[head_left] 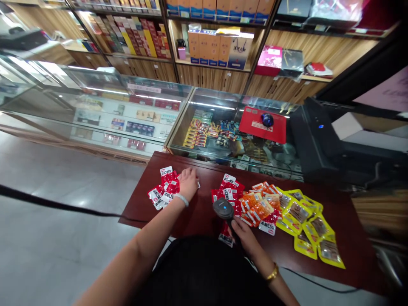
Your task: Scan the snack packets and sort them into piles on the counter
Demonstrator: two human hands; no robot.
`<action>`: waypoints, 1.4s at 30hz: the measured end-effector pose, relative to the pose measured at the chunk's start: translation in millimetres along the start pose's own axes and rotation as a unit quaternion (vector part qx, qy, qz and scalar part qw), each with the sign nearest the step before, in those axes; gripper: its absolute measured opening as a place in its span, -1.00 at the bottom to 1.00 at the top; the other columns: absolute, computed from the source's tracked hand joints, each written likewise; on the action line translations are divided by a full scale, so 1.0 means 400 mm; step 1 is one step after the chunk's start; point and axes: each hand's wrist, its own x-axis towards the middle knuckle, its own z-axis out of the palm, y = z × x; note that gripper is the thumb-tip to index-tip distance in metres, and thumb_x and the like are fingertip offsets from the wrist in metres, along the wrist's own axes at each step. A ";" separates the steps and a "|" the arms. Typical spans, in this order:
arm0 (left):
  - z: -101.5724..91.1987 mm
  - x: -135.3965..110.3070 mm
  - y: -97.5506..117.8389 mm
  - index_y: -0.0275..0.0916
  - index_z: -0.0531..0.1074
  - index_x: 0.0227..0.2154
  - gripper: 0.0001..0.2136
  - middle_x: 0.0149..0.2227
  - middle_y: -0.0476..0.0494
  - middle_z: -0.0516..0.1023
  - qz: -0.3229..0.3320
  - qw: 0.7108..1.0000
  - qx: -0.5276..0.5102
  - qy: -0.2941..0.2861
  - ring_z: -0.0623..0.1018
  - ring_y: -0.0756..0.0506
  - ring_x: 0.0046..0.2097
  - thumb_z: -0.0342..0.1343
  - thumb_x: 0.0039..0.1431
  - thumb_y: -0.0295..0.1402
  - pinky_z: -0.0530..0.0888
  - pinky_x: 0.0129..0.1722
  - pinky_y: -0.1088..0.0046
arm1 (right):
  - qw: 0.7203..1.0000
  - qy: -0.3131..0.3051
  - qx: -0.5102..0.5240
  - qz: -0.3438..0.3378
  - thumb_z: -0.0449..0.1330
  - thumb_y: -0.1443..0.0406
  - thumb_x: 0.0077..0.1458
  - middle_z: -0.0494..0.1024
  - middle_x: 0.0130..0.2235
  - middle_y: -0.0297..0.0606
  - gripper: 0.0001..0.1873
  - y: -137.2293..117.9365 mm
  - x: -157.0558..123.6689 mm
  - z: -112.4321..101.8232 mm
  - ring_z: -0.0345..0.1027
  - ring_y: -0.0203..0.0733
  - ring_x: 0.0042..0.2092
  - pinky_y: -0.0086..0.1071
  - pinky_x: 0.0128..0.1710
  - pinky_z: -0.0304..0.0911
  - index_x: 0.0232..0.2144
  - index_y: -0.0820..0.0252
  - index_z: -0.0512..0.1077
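Indoors, snack packets [288, 212] litter a dark red table [199, 210] beside glass counters [127, 106]

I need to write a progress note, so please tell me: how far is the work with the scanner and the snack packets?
Seemingly done: a small pile of red packets lies apart at the left, under the left hand. In hand: the right hand holds the scanner over the larger red heap. Probably left: that heap, plus the orange packets and yellow packets spread to its right.
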 end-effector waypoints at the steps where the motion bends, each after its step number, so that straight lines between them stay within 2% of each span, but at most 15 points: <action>1: 0.019 -0.009 0.028 -0.11 0.31 0.09 -0.57 0.10 -0.23 0.32 0.041 0.999 -0.010 -0.025 0.26 -0.25 0.12 0.10 0.12 -0.29 0.19 0.09 0.21 | 1.000 0.012 0.010 -0.001 0.26 -0.13 -0.06 0.34 -0.60 -0.44 -0.46 0.000 -0.004 -0.013 0.11 -0.36 -0.62 -0.46 -0.63 0.03 -0.21 0.16 0.46; 4: 0.083 -0.045 0.111 -0.11 0.34 0.04 -0.55 0.05 -0.20 0.34 0.131 0.985 -0.032 -0.104 0.28 -0.23 0.09 0.19 0.06 -0.20 0.21 0.08 0.23 | 0.998 0.061 0.033 -0.009 0.27 -0.11 -0.05 0.36 -0.59 -0.42 -0.48 -0.003 -0.013 -0.053 0.17 -0.33 -0.59 -0.46 -0.60 0.09 -0.19 0.13 0.46; 8: 0.145 -0.073 0.177 -0.21 0.37 -0.08 -0.52 0.01 -0.27 0.36 0.141 0.978 -0.028 -0.148 0.31 -0.27 0.06 0.29 -0.06 -0.15 0.25 0.04 0.20 | 0.994 0.093 0.047 -0.020 0.29 -0.10 -0.06 0.38 -0.57 -0.43 -0.46 -0.013 -0.020 -0.089 0.22 -0.32 -0.56 -0.46 -0.58 0.12 -0.13 0.10 0.45; 12: 0.168 -0.066 0.165 -0.25 0.37 -0.17 -0.64 -0.16 -0.26 0.48 0.096 0.972 -0.057 -0.206 0.45 -0.21 -0.05 0.27 -0.03 -0.26 0.32 -0.05 0.29 | 0.993 0.107 0.049 -0.023 0.29 -0.11 -0.08 0.40 -0.57 -0.41 -0.43 -0.009 -0.016 -0.096 0.24 -0.29 -0.55 -0.45 -0.58 0.14 -0.13 0.11 0.45; 16: 0.171 -0.055 0.108 -0.23 0.41 -0.24 -0.83 -0.35 -0.10 0.54 -0.014 0.939 -0.219 -0.265 0.51 -0.05 -0.32 0.15 0.09 -0.36 0.38 -0.25 0.46 | 0.997 0.072 0.026 -0.017 0.26 -0.11 -0.04 0.38 -0.58 -0.41 -0.45 0.006 -0.005 -0.079 0.20 -0.30 -0.59 -0.43 -0.60 0.09 -0.13 0.11 0.46; 18: 0.167 -0.058 0.080 -0.26 0.44 -0.30 -0.88 -0.42 -0.07 0.54 -0.067 0.912 -0.312 -0.258 0.50 -0.02 -0.39 0.08 0.13 -0.36 0.39 -0.30 0.49 | 0.999 0.042 0.015 -0.011 0.26 -0.12 -0.05 0.36 -0.60 -0.42 -0.44 0.008 0.000 -0.062 0.18 -0.31 -0.60 -0.44 -0.60 0.06 -0.12 0.12 0.46; 20: 0.159 -0.065 0.057 -0.28 0.46 -0.32 -0.86 -0.45 -0.05 0.54 -0.093 0.894 -0.373 -0.230 0.49 -0.01 -0.40 0.06 0.14 -0.33 0.41 -0.31 0.49 | 1.000 0.010 0.007 0.000 0.26 -0.12 -0.06 0.34 -0.61 -0.45 -0.38 0.005 0.006 -0.040 0.13 -0.33 -0.62 -0.45 -0.62 0.01 -0.08 0.15 0.44; 25: 0.143 -0.089 0.021 -0.28 0.48 -0.21 -0.79 -0.37 -0.10 0.58 -0.111 0.886 -0.424 -0.152 0.53 -0.07 -0.28 0.12 0.09 -0.34 0.44 -0.23 0.46 | 0.999 -0.043 -0.018 0.003 0.26 -0.12 -0.06 0.33 -0.63 -0.47 -0.33 -0.012 0.029 0.014 0.08 -0.37 -0.63 -0.47 -0.62 -0.03 -0.03 0.19 0.40; 28: 0.137 -0.100 -0.001 -0.27 0.46 -0.14 -0.75 -0.25 -0.18 0.60 -0.113 0.897 -0.409 -0.128 0.55 -0.10 -0.20 0.10 0.10 -0.40 0.43 -0.20 0.44 | 0.997 -0.067 -0.031 0.010 0.24 -0.11 -0.03 0.32 -0.62 -0.48 -0.37 -0.018 0.043 0.030 0.07 -0.38 -0.63 -0.47 -0.61 -0.04 -0.04 0.19 0.41; 30: 0.125 -0.100 -0.019 -0.28 0.46 -0.15 -0.78 -0.25 -0.20 0.59 -0.112 0.913 -0.374 -0.122 0.55 -0.10 -0.23 0.06 0.14 -0.41 0.42 -0.20 0.42 | 0.996 -0.079 -0.045 0.008 0.23 -0.11 -0.01 0.30 -0.63 -0.49 -0.37 -0.020 0.048 0.034 0.05 -0.39 -0.64 -0.47 -0.62 -0.06 -0.05 0.19 0.41; 33: 0.086 -0.090 -0.038 -0.27 0.44 -0.13 -0.77 -0.25 -0.20 0.58 -0.128 0.941 -0.296 -0.106 0.54 -0.11 -0.24 0.01 0.19 -0.36 0.40 -0.18 0.39 | 0.996 -0.074 -0.058 0.003 0.23 -0.13 -0.04 0.30 -0.63 -0.49 -0.37 -0.018 0.046 0.035 0.05 -0.38 -0.64 -0.47 -0.62 -0.06 -0.10 0.20 0.43; 35: 0.051 -0.081 -0.038 -0.25 0.38 -0.03 -0.70 -0.14 -0.25 0.54 -0.136 0.964 -0.221 -0.060 0.51 -0.16 -0.12 0.03 0.19 -0.33 0.37 -0.08 0.32 | 0.997 -0.062 -0.055 0.001 0.24 -0.13 -0.06 0.32 -0.62 -0.48 -0.39 -0.017 0.039 0.033 0.06 -0.37 -0.63 -0.46 -0.61 -0.03 -0.13 0.21 0.44; 37: 0.020 -0.076 -0.022 -0.22 0.28 0.09 -0.58 0.04 -0.30 0.44 -0.123 0.983 -0.139 0.005 0.41 -0.22 0.06 0.07 0.16 -0.33 0.29 0.06 0.24 | 0.998 -0.047 -0.040 -0.005 0.25 -0.12 -0.05 0.32 -0.62 -0.48 -0.41 -0.016 0.029 0.025 0.08 -0.37 -0.62 -0.45 -0.60 0.01 -0.14 0.19 0.45; 39: 0.003 -0.078 0.011 -0.18 0.23 0.14 -0.52 0.14 -0.28 0.34 -0.071 0.993 -0.089 0.023 0.30 -0.25 0.16 0.09 0.14 -0.33 0.19 0.14 0.20 | 0.999 -0.026 -0.023 -0.014 0.25 -0.11 -0.04 0.32 -0.62 -0.47 -0.46 -0.016 0.018 0.009 0.10 -0.36 -0.61 -0.45 -0.59 0.03 -0.18 0.17 0.47; 42: 0.012 -0.098 0.080 -0.10 0.33 0.05 -0.60 0.11 -0.18 0.35 0.043 0.992 -0.086 -0.077 0.27 -0.22 0.14 0.12 0.13 -0.30 0.18 0.13 0.23 | 1.000 0.025 0.005 -0.001 0.27 -0.12 -0.07 0.36 -0.60 -0.43 -0.49 -0.022 0.003 -0.025 0.16 -0.33 -0.60 -0.44 -0.58 0.07 -0.25 0.14 0.48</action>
